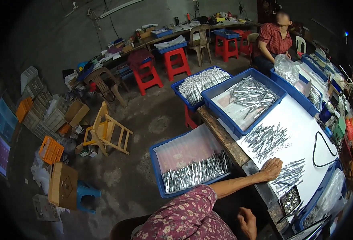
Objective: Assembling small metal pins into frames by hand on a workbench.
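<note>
My left hand (271, 169) rests on the white-covered tabletop (300, 138) with its fingers bent down and closed. Anything under them is hidden. Just beyond it lies a loose pile of thin silver metal rods (266, 141). On its other side is a second, flatter pile of such rods (290, 176). Below the table's near edge hovers my right hand (247, 222), fingers loosely curled and a little apart, with nothing seen in it. Near the second pile stands a small dark tray of little metal parts (290, 200).
A blue crate (159, 176) with rows of rods stands beside me. Blue bins of rods (240, 130) sit at the table's far end. Another bin (304, 220) holds plastic bags. A black cable (315, 150) loops on the table. A person (273, 42) sits farther off.
</note>
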A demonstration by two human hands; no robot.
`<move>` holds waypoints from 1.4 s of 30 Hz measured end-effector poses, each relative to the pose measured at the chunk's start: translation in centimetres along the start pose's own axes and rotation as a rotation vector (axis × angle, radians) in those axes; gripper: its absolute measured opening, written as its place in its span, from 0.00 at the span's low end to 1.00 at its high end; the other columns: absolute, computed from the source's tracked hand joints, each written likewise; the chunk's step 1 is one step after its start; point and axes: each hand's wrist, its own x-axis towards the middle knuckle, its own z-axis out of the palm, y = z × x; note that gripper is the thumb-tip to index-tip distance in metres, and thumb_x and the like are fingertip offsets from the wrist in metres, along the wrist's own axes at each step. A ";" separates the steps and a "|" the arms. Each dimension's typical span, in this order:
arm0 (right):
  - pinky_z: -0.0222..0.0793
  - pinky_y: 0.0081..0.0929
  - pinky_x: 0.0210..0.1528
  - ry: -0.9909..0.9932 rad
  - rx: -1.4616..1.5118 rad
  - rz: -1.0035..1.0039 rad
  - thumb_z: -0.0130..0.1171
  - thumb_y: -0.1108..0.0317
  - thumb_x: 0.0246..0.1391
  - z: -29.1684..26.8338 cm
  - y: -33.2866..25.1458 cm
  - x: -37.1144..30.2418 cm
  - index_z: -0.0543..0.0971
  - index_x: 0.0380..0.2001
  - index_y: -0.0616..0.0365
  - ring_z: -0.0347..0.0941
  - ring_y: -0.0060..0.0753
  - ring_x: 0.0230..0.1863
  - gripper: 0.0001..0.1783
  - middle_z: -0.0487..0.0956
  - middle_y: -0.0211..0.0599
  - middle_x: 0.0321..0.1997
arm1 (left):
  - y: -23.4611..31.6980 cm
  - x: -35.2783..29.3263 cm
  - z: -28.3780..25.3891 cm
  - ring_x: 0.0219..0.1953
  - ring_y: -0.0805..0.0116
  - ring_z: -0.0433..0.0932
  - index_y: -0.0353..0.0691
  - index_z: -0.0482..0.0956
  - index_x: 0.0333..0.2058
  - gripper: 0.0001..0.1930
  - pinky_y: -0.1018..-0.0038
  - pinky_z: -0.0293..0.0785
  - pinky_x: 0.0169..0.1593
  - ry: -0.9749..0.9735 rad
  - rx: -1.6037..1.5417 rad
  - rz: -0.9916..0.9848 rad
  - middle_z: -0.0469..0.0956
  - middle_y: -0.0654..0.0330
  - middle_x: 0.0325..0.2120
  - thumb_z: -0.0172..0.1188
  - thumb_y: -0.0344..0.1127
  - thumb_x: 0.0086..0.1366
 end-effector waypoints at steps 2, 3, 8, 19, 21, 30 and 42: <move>0.64 0.28 0.46 -0.063 -0.193 0.045 0.48 0.69 0.51 1.5 3.2 1.4 0.70 0.44 0.67 0.68 0.44 0.45 0.18 0.71 0.48 0.43 | -0.2 -0.2 0.2 0.28 0.61 0.63 0.36 0.63 0.26 0.04 0.67 0.59 0.33 0.030 0.001 -0.001 0.62 0.54 0.23 0.47 0.30 0.53; 0.61 0.35 0.49 -0.080 -0.072 0.092 0.50 0.69 0.50 2.5 4.8 1.3 0.67 0.46 0.67 0.65 0.51 0.47 0.20 0.69 0.52 0.45 | -0.1 -0.3 0.3 0.28 0.61 0.63 0.36 0.63 0.26 0.05 0.67 0.59 0.33 0.050 -0.003 0.012 0.62 0.54 0.23 0.47 0.30 0.53; 0.55 0.41 0.52 -0.108 -0.485 0.039 0.48 0.67 0.51 5.0 6.0 0.8 0.59 0.53 0.66 0.57 0.55 0.53 0.26 0.62 0.54 0.52 | 0.0 -0.5 0.3 0.29 0.60 0.64 0.35 0.63 0.26 0.05 0.66 0.60 0.33 0.004 0.018 -0.016 0.62 0.53 0.24 0.47 0.29 0.53; 0.52 0.43 0.54 0.097 -0.473 0.054 0.46 0.64 0.52 7.2 6.4 1.1 0.56 0.55 0.59 0.52 0.50 0.58 0.28 0.56 0.49 0.57 | -1.3 -0.1 0.6 0.27 0.50 0.71 0.36 0.68 0.21 0.04 0.58 0.67 0.33 0.022 -0.057 -0.066 0.72 0.47 0.22 0.45 0.29 0.50; 0.54 0.42 0.53 0.138 -0.509 0.083 0.48 0.65 0.51 7.4 7.1 1.6 0.58 0.54 0.60 0.53 0.52 0.57 0.27 0.56 0.50 0.57 | -1.5 0.2 0.6 0.28 0.49 0.69 0.35 0.67 0.20 0.05 0.58 0.65 0.33 0.023 -0.024 0.045 0.70 0.47 0.22 0.46 0.29 0.49; 0.48 0.45 0.59 0.098 -0.535 0.122 0.46 0.61 0.53 7.4 7.1 1.4 0.57 0.55 0.61 0.50 0.52 0.60 0.27 0.54 0.51 0.59 | 0.1 0.2 -1.2 0.27 0.51 0.67 0.35 0.66 0.22 0.05 0.60 0.62 0.33 0.047 -0.136 0.021 0.67 0.51 0.20 0.48 0.29 0.54; 0.57 0.43 0.54 0.033 -0.651 -0.128 0.48 0.70 0.50 5.1 5.8 1.0 0.65 0.50 0.59 0.62 0.47 0.52 0.21 0.65 0.51 0.50 | 0.1 0.3 -1.7 0.26 0.56 0.67 0.33 0.65 0.22 0.06 0.64 0.63 0.31 0.015 -0.132 0.011 0.67 0.52 0.20 0.48 0.29 0.55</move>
